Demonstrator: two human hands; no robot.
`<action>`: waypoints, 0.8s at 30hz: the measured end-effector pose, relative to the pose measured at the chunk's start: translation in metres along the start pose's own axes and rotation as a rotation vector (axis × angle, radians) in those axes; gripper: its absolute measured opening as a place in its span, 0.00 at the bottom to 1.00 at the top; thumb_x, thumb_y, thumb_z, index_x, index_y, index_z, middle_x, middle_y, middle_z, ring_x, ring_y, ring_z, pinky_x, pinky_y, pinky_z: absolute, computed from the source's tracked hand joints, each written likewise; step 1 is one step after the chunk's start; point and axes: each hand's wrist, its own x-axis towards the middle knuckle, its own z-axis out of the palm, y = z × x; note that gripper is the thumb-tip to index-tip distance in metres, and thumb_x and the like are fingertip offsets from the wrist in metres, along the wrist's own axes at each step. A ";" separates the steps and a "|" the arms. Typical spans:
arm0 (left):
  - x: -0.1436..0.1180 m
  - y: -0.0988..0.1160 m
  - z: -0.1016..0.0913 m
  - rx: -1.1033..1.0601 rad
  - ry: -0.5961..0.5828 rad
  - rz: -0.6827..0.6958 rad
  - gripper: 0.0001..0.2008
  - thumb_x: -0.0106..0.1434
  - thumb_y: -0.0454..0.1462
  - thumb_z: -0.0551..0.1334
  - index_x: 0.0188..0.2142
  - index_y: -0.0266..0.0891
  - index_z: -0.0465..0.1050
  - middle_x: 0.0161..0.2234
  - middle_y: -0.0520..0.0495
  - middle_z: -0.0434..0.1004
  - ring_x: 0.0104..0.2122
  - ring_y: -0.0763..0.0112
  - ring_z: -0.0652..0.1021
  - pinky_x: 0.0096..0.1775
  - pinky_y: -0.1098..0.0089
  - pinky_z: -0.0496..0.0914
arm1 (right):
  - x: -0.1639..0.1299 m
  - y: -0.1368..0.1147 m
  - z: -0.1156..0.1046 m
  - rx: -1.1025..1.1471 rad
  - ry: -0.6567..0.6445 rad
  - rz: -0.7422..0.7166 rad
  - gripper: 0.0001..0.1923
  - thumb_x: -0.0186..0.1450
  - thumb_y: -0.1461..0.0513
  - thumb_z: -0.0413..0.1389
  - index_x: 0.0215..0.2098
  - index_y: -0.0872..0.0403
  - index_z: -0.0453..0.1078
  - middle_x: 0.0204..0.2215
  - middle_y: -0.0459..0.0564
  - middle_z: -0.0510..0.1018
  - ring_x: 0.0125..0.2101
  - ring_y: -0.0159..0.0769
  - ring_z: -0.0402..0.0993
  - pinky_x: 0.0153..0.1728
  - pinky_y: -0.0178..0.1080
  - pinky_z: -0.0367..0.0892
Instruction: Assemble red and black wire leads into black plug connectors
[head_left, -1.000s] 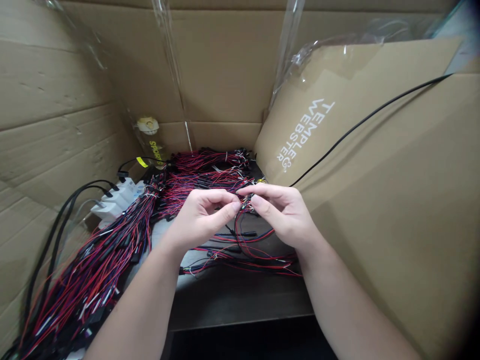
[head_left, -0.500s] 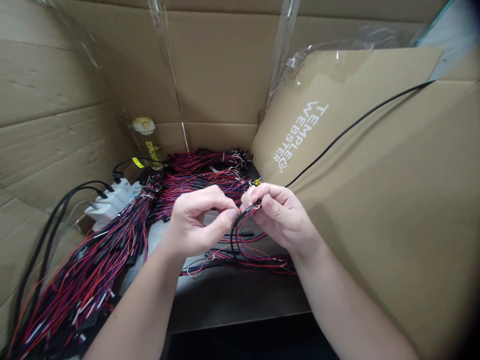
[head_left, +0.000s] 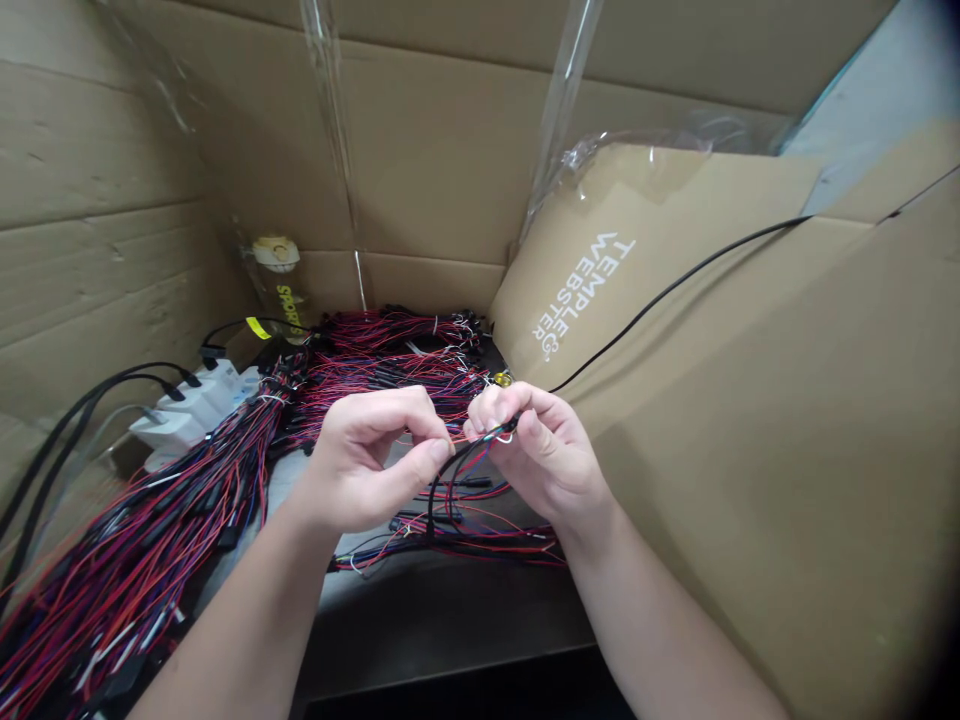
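Compared with 1 second earlier, the left hand (head_left: 371,460) is being held farther from the right hand (head_left: 559,455). A black cable (head_left: 432,505) with coloured strands is being pinched between the thumb and fingers of the right hand, above the table (head_left: 442,625). The left thumb and index fingertip are being brought together near the cable; whether a strand is being gripped cannot be told. Loose wires (head_left: 480,547) are being supported by the table below, and a large wire bundle (head_left: 217,490) is being seen beside white adapters (head_left: 187,405).
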 end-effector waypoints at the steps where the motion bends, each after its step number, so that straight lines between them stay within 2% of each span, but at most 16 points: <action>1: -0.001 0.000 0.000 -0.028 -0.012 -0.010 0.08 0.64 0.32 0.65 0.28 0.38 0.74 0.23 0.50 0.71 0.24 0.74 0.70 0.29 0.69 0.65 | 0.000 0.000 0.000 0.008 -0.011 -0.020 0.11 0.68 0.52 0.67 0.35 0.49 0.77 0.30 0.47 0.70 0.33 0.37 0.67 0.39 0.41 0.68; 6: -0.003 -0.004 -0.003 -0.071 -0.056 -0.060 0.10 0.64 0.33 0.65 0.25 0.38 0.70 0.22 0.50 0.68 0.24 0.74 0.67 0.28 0.68 0.61 | 0.000 0.003 0.002 -0.074 0.023 -0.077 0.12 0.68 0.51 0.67 0.34 0.48 0.76 0.29 0.47 0.69 0.33 0.39 0.67 0.39 0.43 0.68; 10: -0.004 -0.007 -0.005 -0.096 -0.014 -0.090 0.11 0.62 0.34 0.65 0.24 0.39 0.69 0.21 0.50 0.67 0.24 0.73 0.66 0.28 0.67 0.61 | -0.003 0.005 0.000 -0.200 0.049 -0.140 0.11 0.68 0.49 0.67 0.36 0.46 0.77 0.30 0.47 0.72 0.34 0.41 0.69 0.40 0.45 0.69; 17: -0.005 -0.009 -0.007 -0.111 0.011 -0.066 0.10 0.60 0.31 0.62 0.23 0.39 0.66 0.21 0.52 0.64 0.23 0.73 0.64 0.28 0.67 0.59 | -0.007 0.007 -0.004 -0.350 0.076 -0.237 0.05 0.70 0.51 0.66 0.41 0.40 0.83 0.33 0.49 0.76 0.37 0.43 0.73 0.42 0.48 0.70; 24: -0.002 -0.008 -0.004 -0.016 -0.056 -0.089 0.10 0.61 0.33 0.61 0.23 0.39 0.65 0.21 0.52 0.64 0.23 0.75 0.63 0.27 0.69 0.58 | -0.006 0.008 -0.002 -0.337 -0.008 -0.195 0.04 0.71 0.54 0.66 0.43 0.38 0.85 0.34 0.49 0.78 0.36 0.42 0.73 0.40 0.46 0.69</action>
